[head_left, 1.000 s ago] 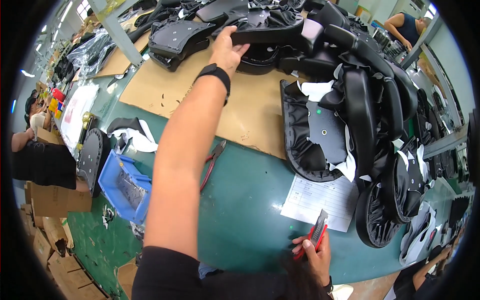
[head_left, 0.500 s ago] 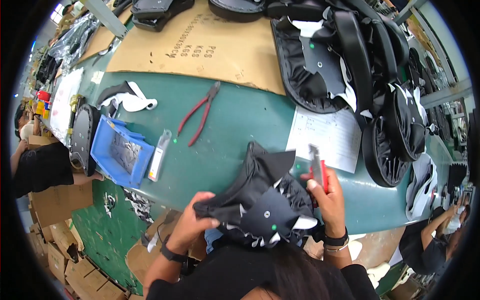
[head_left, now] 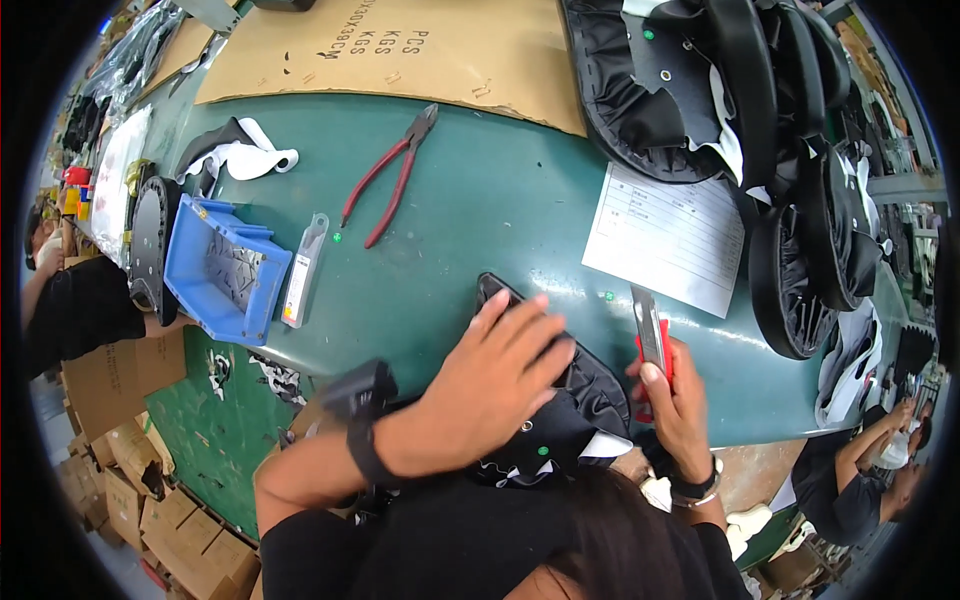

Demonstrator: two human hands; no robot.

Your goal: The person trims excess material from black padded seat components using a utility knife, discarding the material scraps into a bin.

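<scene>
My right hand (head_left: 673, 400) is closed round a utility knife (head_left: 652, 345) with a red and metallic body, held upright beside a black padded piece. That piece, a black leather-like pad (head_left: 597, 385) with a gathered edge and white fabric showing, lies against my body at the table's near edge. My left hand (head_left: 490, 385) reaches across it with fingers spread, slightly blurred, over its upper side. The hand and forearm hide much of the pad. Ahead of my left hand, red-handled cutting pliers (head_left: 395, 175) lie on the green table (head_left: 480, 200).
On the left stand a blue bin (head_left: 225, 270) holding small metal pieces and a clear narrow case (head_left: 305, 270). Fabric scraps (head_left: 245, 155) lie behind them. A paper sheet (head_left: 665, 240), stacked black pads (head_left: 790, 270) and flat cardboard (head_left: 400, 60) lie farther out. People work at both sides.
My left hand has let go of the pad's left edge and moved up and right across it. The pad's raised flap no longer stands up. The knife stays in my right hand.
</scene>
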